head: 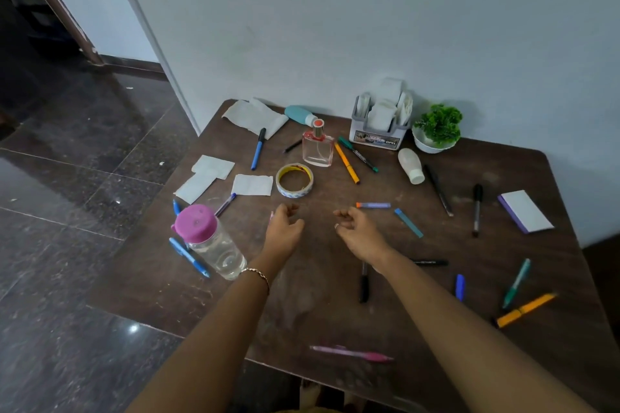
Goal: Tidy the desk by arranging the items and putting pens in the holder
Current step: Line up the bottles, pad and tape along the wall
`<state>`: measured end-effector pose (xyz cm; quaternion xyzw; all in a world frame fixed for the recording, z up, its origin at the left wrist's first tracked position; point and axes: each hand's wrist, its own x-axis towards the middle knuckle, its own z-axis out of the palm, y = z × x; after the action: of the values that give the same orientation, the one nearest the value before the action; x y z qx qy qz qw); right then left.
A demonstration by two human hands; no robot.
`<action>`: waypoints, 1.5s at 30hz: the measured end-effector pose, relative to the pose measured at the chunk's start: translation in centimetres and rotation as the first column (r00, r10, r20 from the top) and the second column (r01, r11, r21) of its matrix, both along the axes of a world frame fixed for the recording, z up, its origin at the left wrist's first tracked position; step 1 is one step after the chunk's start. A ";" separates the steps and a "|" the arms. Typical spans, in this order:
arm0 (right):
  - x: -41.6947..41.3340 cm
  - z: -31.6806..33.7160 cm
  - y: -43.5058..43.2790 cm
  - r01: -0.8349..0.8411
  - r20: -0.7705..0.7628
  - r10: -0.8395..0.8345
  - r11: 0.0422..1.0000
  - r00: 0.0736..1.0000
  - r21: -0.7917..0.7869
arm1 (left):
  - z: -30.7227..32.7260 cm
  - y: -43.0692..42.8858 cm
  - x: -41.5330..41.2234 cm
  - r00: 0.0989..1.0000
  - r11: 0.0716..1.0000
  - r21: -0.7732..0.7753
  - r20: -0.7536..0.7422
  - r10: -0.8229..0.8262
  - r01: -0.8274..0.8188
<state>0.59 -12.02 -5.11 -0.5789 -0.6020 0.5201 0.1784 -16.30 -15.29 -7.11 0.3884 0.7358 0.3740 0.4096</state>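
Note:
Several pens lie scattered over the brown desk (335,278): a blue pen (258,148), an orange pen (347,162), a green pen (357,154), a black marker (476,208), a pink pen (352,353) near the front edge. The grey holder (377,136) stands at the back, stuffed with white paper. My left hand (283,228) and my right hand (355,228) hover over the desk's middle, fingers loosely curled, holding nothing. A tape roll (294,180) lies just beyond them.
A clear bottle with a pink cap (208,241) stands left of my left hand. A perfume bottle (317,147), a teal bottle (300,113), a white bottle (411,165), a potted plant (436,129), a notepad (525,210) and paper pieces (252,184) share the desk.

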 end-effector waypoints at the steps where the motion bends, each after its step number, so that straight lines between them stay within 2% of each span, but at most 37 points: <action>1: 0.1 0.4 0.6 -0.021 0.012 0.020 1.000 1.000 0.017 | 0.6 1.0 -0.1 0.999 1.000 -0.002 -0.034 0.000 0.000; 5: 0.3 1.8 3.5 -0.077 0.070 0.069 0.990 0.995 0.121 | 3.3 5.9 -0.6 0.984 1.000 0.020 -0.176 -0.020 0.024; 12: -1.4 3.3 9.6 -0.083 0.117 0.054 0.962 0.992 0.262 | 6.2 12.4 -1.0 0.959 0.990 0.052 -0.260 -0.111 0.129; 15: -2.3 3.1 12.1 -0.144 0.193 0.083 0.932 0.978 0.332 | 5.9 13.8 -1.1 0.961 0.989 0.042 -0.245 -0.124 0.139; 18: -3.1 2.9 14.0 -0.171 0.229 0.096 0.926 0.969 0.335 | 5.3 14.8 -1.0 0.971 0.992 0.058 -0.218 -0.101 0.116; 23: -4.2 1.8 16.3 -0.182 0.221 0.107 0.918 0.969 0.352 | 4.8 16.3 -1.1 0.986 0.992 0.105 -0.157 -0.050 0.067; 27: -4.9 0.9 17.2 -0.171 0.199 0.104 0.919 0.974 0.356 | 4.3 17.1 -1.7 0.985 0.990 0.091 -0.146 -0.090 0.104; 35: -5.5 0.1 17.8 -0.182 0.250 0.080 0.889 0.965 0.420 | 3.5 17.1 -2.4 0.987 0.986 0.114 -0.118 -0.111 0.124; 39: -4.7 0.5 17.5 -0.219 0.278 0.097 0.865 0.956 0.452 | 3.8 17.0 -2.2 0.988 0.984 0.135 -0.122 -0.099 0.115; 45: -1.7 2.9 16.8 -0.170 0.229 0.068 0.867 0.971 0.468 | 5.6 17.0 -0.1 0.984 0.962 0.220 -0.116 -0.136 0.159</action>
<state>-1.08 4.83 -2.19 -0.5279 -0.7626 0.3007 0.2220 -16.37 1.68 -1.53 0.5048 0.6766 0.4048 0.3515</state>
